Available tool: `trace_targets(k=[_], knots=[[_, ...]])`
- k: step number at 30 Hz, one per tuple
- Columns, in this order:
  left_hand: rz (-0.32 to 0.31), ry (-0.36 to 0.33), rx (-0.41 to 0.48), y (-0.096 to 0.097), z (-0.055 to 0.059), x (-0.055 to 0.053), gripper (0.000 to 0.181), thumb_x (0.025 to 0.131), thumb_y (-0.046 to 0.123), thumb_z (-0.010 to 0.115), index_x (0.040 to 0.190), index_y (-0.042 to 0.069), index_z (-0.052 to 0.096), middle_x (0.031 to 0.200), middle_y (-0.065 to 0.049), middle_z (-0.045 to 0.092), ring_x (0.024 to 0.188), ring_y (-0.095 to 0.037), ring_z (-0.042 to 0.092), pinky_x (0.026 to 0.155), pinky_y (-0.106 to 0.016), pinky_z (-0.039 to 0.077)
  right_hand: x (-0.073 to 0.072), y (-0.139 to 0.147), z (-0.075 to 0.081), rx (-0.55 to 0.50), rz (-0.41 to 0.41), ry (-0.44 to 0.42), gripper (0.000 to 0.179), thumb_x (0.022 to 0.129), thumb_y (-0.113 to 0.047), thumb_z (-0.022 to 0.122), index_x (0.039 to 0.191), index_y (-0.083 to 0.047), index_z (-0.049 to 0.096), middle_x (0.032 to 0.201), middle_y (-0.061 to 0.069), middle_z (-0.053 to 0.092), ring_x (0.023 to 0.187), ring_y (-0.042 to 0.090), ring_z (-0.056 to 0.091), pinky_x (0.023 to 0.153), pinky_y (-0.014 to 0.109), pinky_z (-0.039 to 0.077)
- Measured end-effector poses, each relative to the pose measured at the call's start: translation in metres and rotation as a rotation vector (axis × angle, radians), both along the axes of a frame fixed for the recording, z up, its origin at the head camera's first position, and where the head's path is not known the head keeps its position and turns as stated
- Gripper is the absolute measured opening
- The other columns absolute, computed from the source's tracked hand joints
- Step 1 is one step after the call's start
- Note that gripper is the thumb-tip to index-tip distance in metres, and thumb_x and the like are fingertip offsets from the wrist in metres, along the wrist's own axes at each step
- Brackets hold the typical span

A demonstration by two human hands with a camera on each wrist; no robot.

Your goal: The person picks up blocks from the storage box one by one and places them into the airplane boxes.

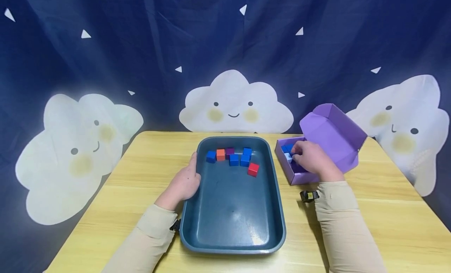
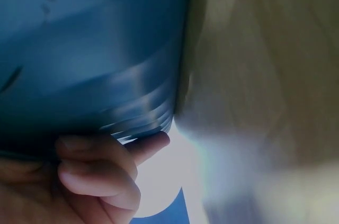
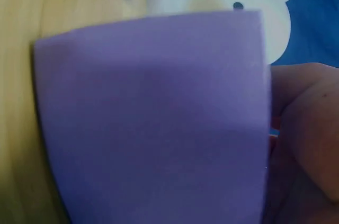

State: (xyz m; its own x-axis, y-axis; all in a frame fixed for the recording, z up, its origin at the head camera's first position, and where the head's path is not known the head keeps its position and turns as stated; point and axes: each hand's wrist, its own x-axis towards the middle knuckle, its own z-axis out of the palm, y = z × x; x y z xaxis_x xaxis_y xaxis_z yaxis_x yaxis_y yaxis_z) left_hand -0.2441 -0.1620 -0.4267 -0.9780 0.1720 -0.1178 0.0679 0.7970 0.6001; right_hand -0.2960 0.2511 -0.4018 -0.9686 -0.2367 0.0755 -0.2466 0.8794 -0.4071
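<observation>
Right hand, its grasp impossible to tell, is being held beside the light-blue cube in the purple box, right of frame, cube picking or placing apparently being done, pinch or release likely being needed next.

Your table is light wood with a visible grain. On it, just right of your left hand, which holds the edge, stands a blue-green tray with rounded corners, reaching both beyond that grip and back toward you. Beneath your right hand stands an open purple box, near the tray but apart, its lid leaning beyond that hand.
</observation>
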Motion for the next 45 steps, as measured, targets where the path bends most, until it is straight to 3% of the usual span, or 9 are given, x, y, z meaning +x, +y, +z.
trace_targets(k=[4, 10, 23, 26, 29, 33, 36, 41, 45], knots=[[0.008, -0.004, 0.013, 0.0, 0.0, -0.001, 0.074, 0.103, 0.012, 0.039, 0.163, 0.011, -0.006, 0.066, -0.01, 0.05, 0.054, -0.023, 0.056, 0.054, -0.035, 0.048, 0.0, -0.002, 0.002, 0.065, 0.05, -0.032, 0.014, 0.096, -0.016, 0.06, 0.093, -0.011, 0.073, 0.085, 0.003, 0.067, 0.082, 0.027, 0.059, 0.079, 0.046, 0.047], [0.013, -0.02, 0.019, 0.001, 0.0, 0.001, 0.074, 0.104, 0.013, 0.038, 0.163, 0.012, -0.006, 0.064, -0.009, 0.05, 0.051, -0.024, 0.056, 0.052, -0.036, 0.048, 0.002, -0.004, 0.001, 0.111, 0.17, -0.132, 0.022, 0.094, -0.007, 0.058, 0.107, -0.011, 0.075, 0.095, 0.003, 0.069, 0.089, 0.026, 0.06, 0.089, 0.049, 0.048], [0.021, -0.031, 0.041, -0.001, 0.001, 0.002, 0.074, 0.104, 0.013, 0.038, 0.163, 0.014, -0.006, 0.065, -0.01, 0.051, 0.053, -0.024, 0.057, 0.053, -0.035, 0.05, 0.011, -0.005, 0.011, 0.115, 0.239, -0.301, 0.028, 0.093, -0.014, 0.056, 0.116, -0.011, 0.072, 0.1, 0.007, 0.066, 0.093, 0.027, 0.058, 0.088, 0.047, 0.046], [0.017, -0.021, 0.03, -0.001, 0.001, 0.002, 0.074, 0.104, 0.013, 0.038, 0.163, 0.012, -0.006, 0.066, -0.01, 0.051, 0.055, -0.023, 0.058, 0.055, -0.035, 0.05, 0.014, -0.007, 0.013, 0.11, 0.251, -0.284, 0.025, 0.094, -0.014, 0.056, 0.113, -0.011, 0.072, 0.1, 0.005, 0.066, 0.092, 0.026, 0.058, 0.088, 0.047, 0.047], [0.012, -0.012, 0.017, 0.0, 0.001, 0.001, 0.074, 0.104, 0.014, 0.038, 0.163, 0.011, -0.005, 0.067, -0.011, 0.052, 0.058, -0.022, 0.06, 0.058, -0.035, 0.051, 0.021, -0.007, 0.023, 0.102, 0.236, -0.208, 0.023, 0.095, -0.012, 0.056, 0.11, -0.009, 0.072, 0.099, 0.003, 0.068, 0.092, 0.025, 0.06, 0.089, 0.049, 0.048], [0.003, -0.018, 0.024, 0.002, -0.001, 0.001, 0.074, 0.104, 0.015, 0.038, 0.163, 0.012, -0.006, 0.068, -0.011, 0.052, 0.058, -0.022, 0.06, 0.058, -0.035, 0.051, 0.038, -0.012, 0.049, 0.064, 0.165, -0.074, 0.024, 0.097, -0.013, 0.057, 0.114, -0.005, 0.072, 0.105, 0.006, 0.071, 0.097, 0.028, 0.063, 0.092, 0.052, 0.048], [0.001, -0.025, 0.039, 0.002, 0.0, 0.0, 0.074, 0.104, 0.015, 0.038, 0.163, 0.013, -0.007, 0.067, -0.01, 0.052, 0.054, -0.023, 0.058, 0.055, -0.035, 0.05, 0.043, -0.024, 0.071, 0.051, 0.156, -0.002, 0.026, 0.097, -0.014, 0.058, 0.118, -0.004, 0.071, 0.108, 0.009, 0.072, 0.098, 0.028, 0.065, 0.091, 0.052, 0.05], [0.01, -0.029, 0.052, 0.001, 0.003, 0.001, 0.074, 0.104, 0.015, 0.038, 0.163, 0.013, -0.008, 0.065, -0.01, 0.052, 0.052, -0.024, 0.057, 0.054, -0.035, 0.05, 0.032, -0.062, 0.096, 0.103, 0.207, -0.01, 0.026, 0.098, -0.02, 0.058, 0.119, -0.009, 0.069, 0.103, 0.008, 0.072, 0.09, 0.025, 0.066, 0.082, 0.048, 0.053], [0.014, -0.033, 0.045, -0.001, 0.001, 0.002, 0.075, 0.105, 0.015, 0.038, 0.163, 0.014, -0.008, 0.067, -0.011, 0.052, 0.056, -0.022, 0.06, 0.058, -0.035, 0.051, 0.019, -0.098, 0.095, 0.196, 0.268, -0.079, 0.03, 0.096, -0.024, 0.062, 0.121, -0.008, 0.068, 0.106, 0.008, 0.07, 0.093, 0.026, 0.064, 0.087, 0.048, 0.051]])
